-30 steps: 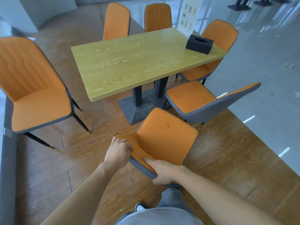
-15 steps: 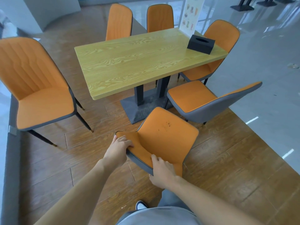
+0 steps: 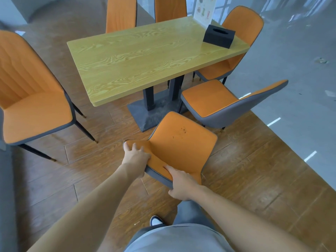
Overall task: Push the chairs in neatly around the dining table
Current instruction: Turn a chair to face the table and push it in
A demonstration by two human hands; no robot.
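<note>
Gripping the backrest of the near chair (image 3: 181, 142) with both hands: left hand (image 3: 135, 157) curled over the top left edge, right hand (image 3: 180, 184) now wrapped round the lower right edge with the thumb lying on the orange face, where a second ago it sat flatter and further along the rim. Closer to the table (image 3: 151, 57) too, by the look of the wider view of its top (camera and body moved forward with the chair). Chair angled toward the table's short end, front of the seat near the dark pedestal base (image 3: 152, 113), not yet tucked under. Probably mid-push, with straightening left to do.

Still out of line: the big chair at left (image 3: 36, 99), standing well apart from the table, and the chair at right (image 3: 227, 104), turned askew beside the corner.

Nothing readable anywhere: black tissue box (image 3: 219, 35) unmarked, standing card (image 3: 204, 10) behind it showing small pictures only, any text too blurred to read.
</note>
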